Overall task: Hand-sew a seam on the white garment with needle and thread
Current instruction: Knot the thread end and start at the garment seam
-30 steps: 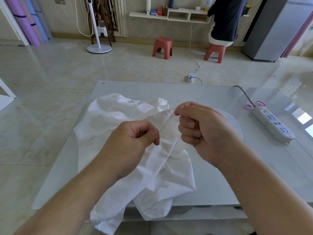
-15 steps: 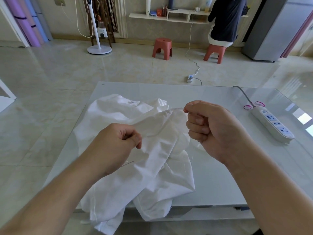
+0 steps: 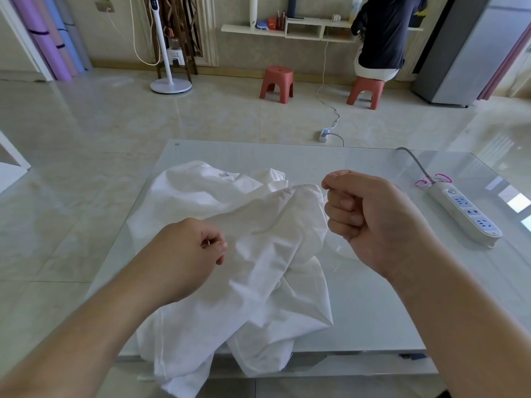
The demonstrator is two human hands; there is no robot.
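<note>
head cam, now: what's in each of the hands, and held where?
Right hand pinches the white garment by its raised fabric edge. Left hand pinches a thin metallic thing between thumb and forefinger, probably the needle; which part cannot be told.

The thread [image 3: 324, 193] was too fine to follow; the left hand [image 3: 186, 254] hid whatever its grip pinched.

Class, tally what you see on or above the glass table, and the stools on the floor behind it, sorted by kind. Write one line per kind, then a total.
Hands: 2, left hand and right hand
White garment: 1
Power strip: 1
Red stools: 2, one stool empty, other stool with a person seated
Total: 6
</note>
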